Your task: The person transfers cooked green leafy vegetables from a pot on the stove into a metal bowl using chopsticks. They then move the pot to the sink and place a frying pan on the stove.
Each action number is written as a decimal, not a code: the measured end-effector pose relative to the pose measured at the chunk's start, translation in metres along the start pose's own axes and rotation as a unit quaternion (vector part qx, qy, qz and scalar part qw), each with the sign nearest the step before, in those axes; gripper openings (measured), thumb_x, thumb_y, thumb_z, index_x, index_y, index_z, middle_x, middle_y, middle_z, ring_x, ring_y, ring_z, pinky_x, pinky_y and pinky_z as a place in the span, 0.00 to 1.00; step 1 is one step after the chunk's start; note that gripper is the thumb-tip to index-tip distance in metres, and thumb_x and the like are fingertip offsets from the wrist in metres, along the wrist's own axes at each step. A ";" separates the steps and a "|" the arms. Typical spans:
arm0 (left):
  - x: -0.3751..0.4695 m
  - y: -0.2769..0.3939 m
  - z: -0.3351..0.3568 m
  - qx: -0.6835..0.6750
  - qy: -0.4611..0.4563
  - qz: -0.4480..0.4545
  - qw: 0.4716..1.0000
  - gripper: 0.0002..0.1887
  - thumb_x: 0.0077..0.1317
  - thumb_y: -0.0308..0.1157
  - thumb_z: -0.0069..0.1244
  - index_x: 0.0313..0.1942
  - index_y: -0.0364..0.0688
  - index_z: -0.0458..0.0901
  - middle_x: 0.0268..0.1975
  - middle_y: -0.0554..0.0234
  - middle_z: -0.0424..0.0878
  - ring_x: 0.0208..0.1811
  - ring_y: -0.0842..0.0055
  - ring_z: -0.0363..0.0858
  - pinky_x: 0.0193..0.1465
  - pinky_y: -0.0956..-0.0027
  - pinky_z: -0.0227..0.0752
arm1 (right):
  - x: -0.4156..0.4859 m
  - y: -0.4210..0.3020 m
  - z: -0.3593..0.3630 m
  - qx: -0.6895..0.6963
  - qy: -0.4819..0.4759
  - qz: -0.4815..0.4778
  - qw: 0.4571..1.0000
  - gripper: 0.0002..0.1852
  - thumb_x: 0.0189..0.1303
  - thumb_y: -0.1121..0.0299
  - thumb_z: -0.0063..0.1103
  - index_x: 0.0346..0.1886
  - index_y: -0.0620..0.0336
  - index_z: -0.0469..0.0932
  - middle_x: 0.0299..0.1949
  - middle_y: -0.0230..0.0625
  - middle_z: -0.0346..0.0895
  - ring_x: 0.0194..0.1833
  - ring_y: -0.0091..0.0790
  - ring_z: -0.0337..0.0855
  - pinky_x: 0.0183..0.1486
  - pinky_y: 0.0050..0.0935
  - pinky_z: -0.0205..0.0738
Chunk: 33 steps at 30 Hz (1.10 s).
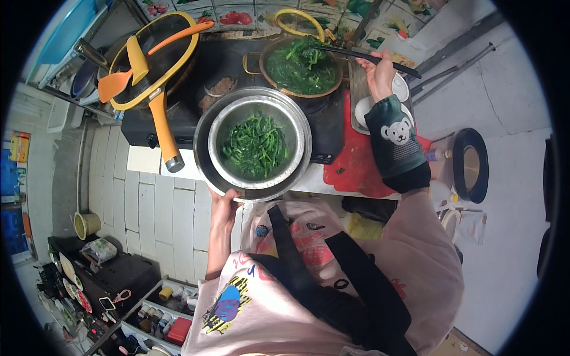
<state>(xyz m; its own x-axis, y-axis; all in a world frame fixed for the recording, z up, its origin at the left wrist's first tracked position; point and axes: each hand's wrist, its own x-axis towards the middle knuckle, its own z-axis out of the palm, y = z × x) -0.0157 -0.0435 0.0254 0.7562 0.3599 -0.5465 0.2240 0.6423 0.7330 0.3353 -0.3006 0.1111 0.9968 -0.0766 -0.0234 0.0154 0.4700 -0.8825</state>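
Note:
My left hand [227, 202] grips the near rim of a large steel basin [200, 147]. Inside it sits a smaller steel bowl [294, 133] with a heap of cooked leafy greens [256, 147]. Black chopsticks [356, 54] are held in my right hand [379, 74], over the right side of a two-handled pot [266, 73]. Their tips pinch a clump of wet greens [307, 52] at the pot's far side. More greens float in greenish liquid in the pot.
A wok [189, 66] with a yellow-rimmed lid [194, 44] and an orange spatula [115, 85] stands at the left. A long yellow handle [161, 120] juts toward me. White dishes [363, 109] on a metal tray [356, 89] and a red mat [352, 167] lie at the right.

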 end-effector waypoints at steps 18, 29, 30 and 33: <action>-0.002 0.005 0.005 -0.009 0.001 0.001 1.000 0.35 0.46 0.15 0.41 0.55 0.52 0.51 0.41 0.62 0.68 0.37 0.74 0.72 0.34 0.66 0.76 | -0.120 -0.023 0.058 -0.300 -0.409 0.063 0.860 0.12 0.61 0.65 0.49 0.29 0.67 0.73 0.27 0.33 0.74 0.24 0.22 0.77 0.25 0.16 0.72; 0.001 0.002 0.002 -0.012 -0.013 0.011 1.000 0.35 0.46 0.14 0.40 0.54 0.51 0.49 0.38 0.61 0.68 0.33 0.75 0.74 0.29 0.70 0.77 | -0.153 0.023 0.053 -0.294 -0.468 0.089 0.829 0.12 0.60 0.67 0.50 0.27 0.68 0.75 0.24 0.31 0.75 0.25 0.19 0.76 0.28 0.15 0.69; 0.001 0.001 0.002 -0.010 -0.016 0.014 1.000 0.36 0.46 0.14 0.40 0.55 0.51 0.48 0.38 0.60 0.69 0.31 0.76 0.74 0.26 0.71 0.76 | -0.151 0.023 0.052 -0.293 -0.471 0.086 0.828 0.13 0.60 0.66 0.50 0.27 0.68 0.75 0.23 0.31 0.75 0.25 0.19 0.76 0.28 0.15 0.70; 0.002 0.000 0.000 -0.002 -0.020 0.019 1.000 0.37 0.46 0.14 0.41 0.55 0.52 0.47 0.38 0.60 0.69 0.30 0.76 0.74 0.24 0.73 0.75 | -0.147 0.021 0.050 -0.281 -0.501 0.141 0.806 0.13 0.60 0.66 0.50 0.28 0.68 0.75 0.25 0.32 0.75 0.25 0.20 0.76 0.29 0.16 0.71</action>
<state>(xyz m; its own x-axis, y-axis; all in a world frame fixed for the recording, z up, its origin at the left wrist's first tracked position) -0.0138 -0.0425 0.0244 0.7884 0.3559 -0.5018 0.1930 0.6314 0.7511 0.1932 -0.2352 0.1194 0.5224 0.8445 -0.1181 0.0194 -0.1502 -0.9885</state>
